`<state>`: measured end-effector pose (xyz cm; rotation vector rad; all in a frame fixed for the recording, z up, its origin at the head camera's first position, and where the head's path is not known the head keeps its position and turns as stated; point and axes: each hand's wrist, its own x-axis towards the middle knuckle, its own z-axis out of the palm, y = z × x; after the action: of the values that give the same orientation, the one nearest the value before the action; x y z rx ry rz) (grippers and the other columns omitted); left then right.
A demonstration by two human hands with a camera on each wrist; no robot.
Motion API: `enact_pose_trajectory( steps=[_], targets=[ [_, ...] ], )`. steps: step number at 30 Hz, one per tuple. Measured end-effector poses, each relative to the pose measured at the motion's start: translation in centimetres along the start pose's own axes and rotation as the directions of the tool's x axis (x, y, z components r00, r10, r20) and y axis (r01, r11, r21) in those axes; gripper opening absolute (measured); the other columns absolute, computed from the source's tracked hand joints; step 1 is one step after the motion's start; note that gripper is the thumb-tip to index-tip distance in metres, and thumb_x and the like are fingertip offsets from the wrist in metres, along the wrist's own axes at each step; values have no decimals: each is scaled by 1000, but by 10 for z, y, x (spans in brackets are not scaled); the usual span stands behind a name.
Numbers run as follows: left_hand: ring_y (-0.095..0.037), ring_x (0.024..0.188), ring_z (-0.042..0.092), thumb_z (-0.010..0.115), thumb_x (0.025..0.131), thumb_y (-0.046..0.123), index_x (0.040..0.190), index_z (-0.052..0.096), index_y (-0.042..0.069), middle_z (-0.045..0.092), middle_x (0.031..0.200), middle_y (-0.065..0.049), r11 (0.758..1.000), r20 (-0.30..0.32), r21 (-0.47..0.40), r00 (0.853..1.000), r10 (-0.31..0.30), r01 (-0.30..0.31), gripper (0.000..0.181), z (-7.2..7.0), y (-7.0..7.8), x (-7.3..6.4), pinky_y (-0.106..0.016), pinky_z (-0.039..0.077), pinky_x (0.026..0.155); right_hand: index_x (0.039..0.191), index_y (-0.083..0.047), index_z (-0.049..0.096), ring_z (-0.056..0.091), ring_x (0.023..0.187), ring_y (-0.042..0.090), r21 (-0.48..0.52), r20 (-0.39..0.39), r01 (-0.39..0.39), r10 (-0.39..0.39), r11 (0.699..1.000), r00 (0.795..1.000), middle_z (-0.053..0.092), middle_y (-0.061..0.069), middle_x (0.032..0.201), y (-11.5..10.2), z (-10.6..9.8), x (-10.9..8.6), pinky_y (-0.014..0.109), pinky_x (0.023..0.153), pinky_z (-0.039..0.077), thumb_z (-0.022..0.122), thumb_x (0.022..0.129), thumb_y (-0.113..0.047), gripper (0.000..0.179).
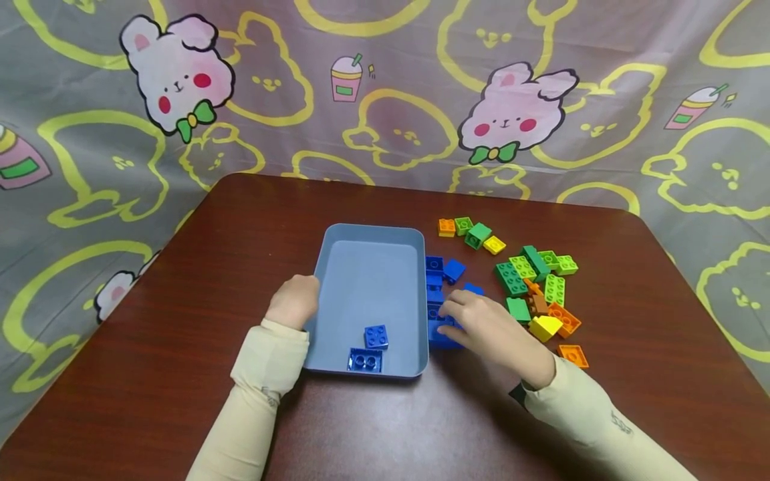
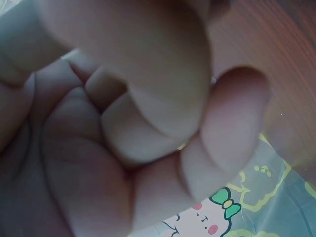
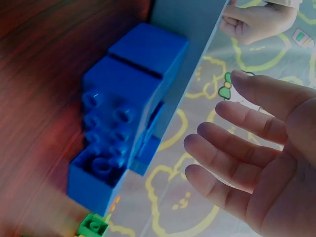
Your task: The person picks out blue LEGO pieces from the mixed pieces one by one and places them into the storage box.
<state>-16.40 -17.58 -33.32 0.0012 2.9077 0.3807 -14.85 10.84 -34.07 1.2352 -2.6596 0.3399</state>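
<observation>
My left hand [image 1: 293, 302] is a curled fist beside the left rim of a grey-blue tray [image 1: 367, 280]. Close up in the left wrist view, the fingers [image 2: 153, 133] fold toward the palm, and nothing shows between them. Inside the tray's near end lie two blue building bricks [image 1: 375, 337], one studs up, the other hollow side up. My right hand [image 1: 481, 327] hovers with relaxed, spread fingers by a row of blue bricks [image 1: 434, 284] along the tray's right side. In the right wrist view, a gap shows between those fingers [image 3: 232, 158] and the blue bricks [image 3: 118, 94].
Right of the blue row, green, orange, yellow and brown bricks [image 1: 522, 268] lie scattered. A smaller group with a yellow brick [image 1: 494, 244] sits farther back. The brown table [image 1: 240, 220] ends at a patterned cloth [image 1: 409, 87] hanging behind it.
</observation>
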Motion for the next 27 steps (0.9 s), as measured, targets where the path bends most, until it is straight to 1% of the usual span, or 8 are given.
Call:
enact_pose_trajectory(
  steps=[11,15,21,27],
  targets=[
    [-23,60,51,39,86,-7,81,61,-7,55,71,-17,1000,1,2,1000,4,-4,23,1,0,0,-39,45,56,85,-3,64,51,64,11,9,10,-43,43,999,999,56,6,79,15,0,-16,18,55,45,77,69,-14,23],
    [-23,60,51,39,86,-7,80,61,-6,55,71,-17,1000,-1,1,1000,2,-2,23,0,0,-1,-38,45,56,87,-3,64,50,64,10,24,35,-53,52,998,998,55,5,79,18,0,-19,17,54,44,78,68,-13,25],
    [-23,60,50,39,86,-7,79,61,-6,54,69,-16,1000,-2,-2,1000,-5,5,23,0,0,0,-38,45,55,89,-4,62,48,64,10,14,97,-72,70,997,993,51,4,80,18,3,-21,18,55,44,79,66,-18,32],
    [-24,60,51,39,86,-8,83,61,-7,55,71,-17,1000,-1,15,1000,2,-2,23,0,1,0,-38,45,56,94,-1,61,49,66,13,15,96,-66,65,998,993,51,7,86,18,10,-21,21,58,46,80,65,-20,38]
  ],
)
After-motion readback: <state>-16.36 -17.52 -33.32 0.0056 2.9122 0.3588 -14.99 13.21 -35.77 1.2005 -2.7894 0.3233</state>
